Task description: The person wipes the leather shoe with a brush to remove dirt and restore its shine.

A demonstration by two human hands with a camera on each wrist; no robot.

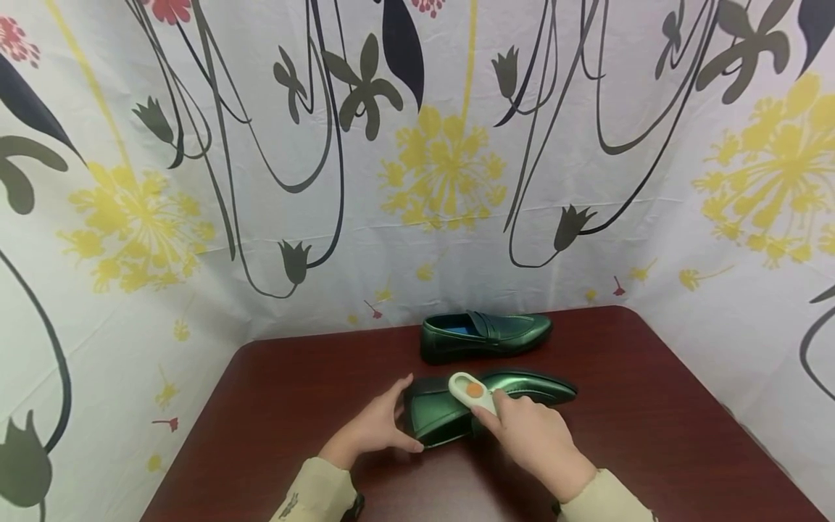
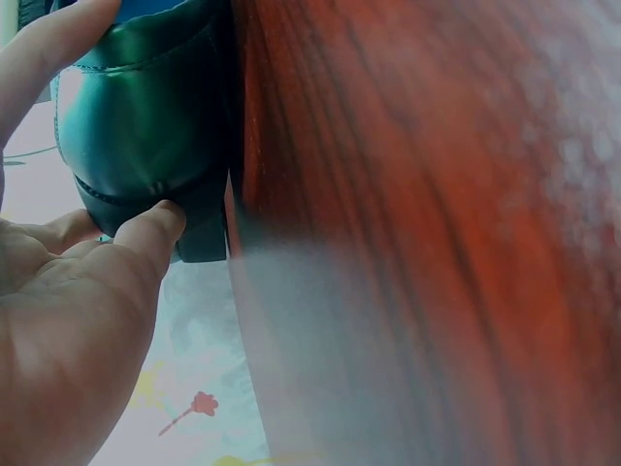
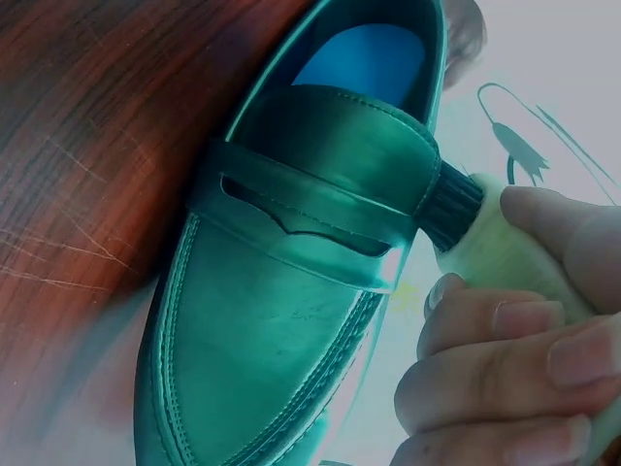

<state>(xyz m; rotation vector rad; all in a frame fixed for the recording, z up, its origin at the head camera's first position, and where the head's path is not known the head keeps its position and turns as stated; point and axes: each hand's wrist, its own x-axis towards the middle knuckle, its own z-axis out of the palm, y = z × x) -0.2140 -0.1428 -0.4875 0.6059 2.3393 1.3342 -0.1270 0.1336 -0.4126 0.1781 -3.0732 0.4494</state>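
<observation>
A shiny green penny loafer (image 1: 427, 412) lies tipped on its side on the table, opening toward me and toe to the right. My left hand (image 1: 373, 429) grips it at the heel, thumb and fingers spread around the back; the left wrist view shows fingertips on the heel (image 2: 146, 116). In my right hand (image 1: 536, 438) is a small brush (image 1: 466, 388) with a pale handle and an orange spot. Its dark bristles (image 3: 452, 208) press against the loafer's side by the strap (image 3: 301, 218). Blue lining shows inside the shoe.
Behind the held shoe, a matching green loafer (image 1: 502, 335) stands upright near the back edge, toe to the right. The dark red wooden table (image 1: 293, 377) has rounded back corners. A white floral-print cloth (image 1: 404, 268) hangs around its back and sides.
</observation>
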